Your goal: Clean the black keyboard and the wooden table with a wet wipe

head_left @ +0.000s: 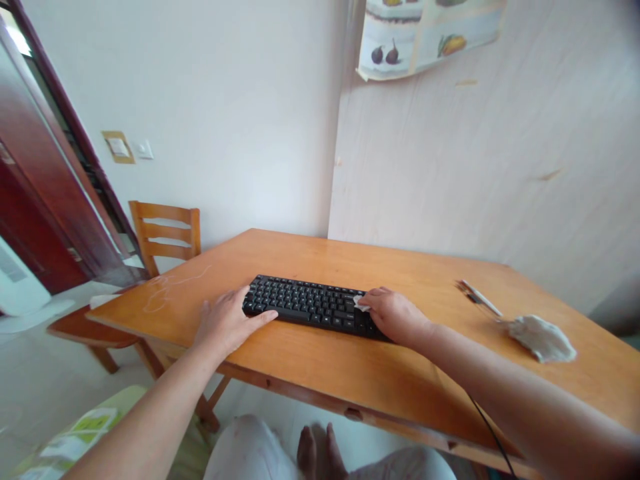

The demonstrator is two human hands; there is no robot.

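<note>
The wooden table (425, 280) bears a keyboard (305, 305); right fingers (380, 301) pinch white tissue (359, 304).

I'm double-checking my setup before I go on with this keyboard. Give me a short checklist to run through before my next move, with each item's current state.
1. Keyboard fully on the table: ok, it lies flat on top.
2. Left hand at the keyboard: ok, it touches the left end.
3. White tissue in the right hand: ok, pinched in the fingers over the right part.
4. All keys visible: not ok, the right hand covers some.
5. Cloth out of the way: ok, it lies apart, off to the right.
6. Cable unplugged: cannot tell, its ends are out of sight.
</note>
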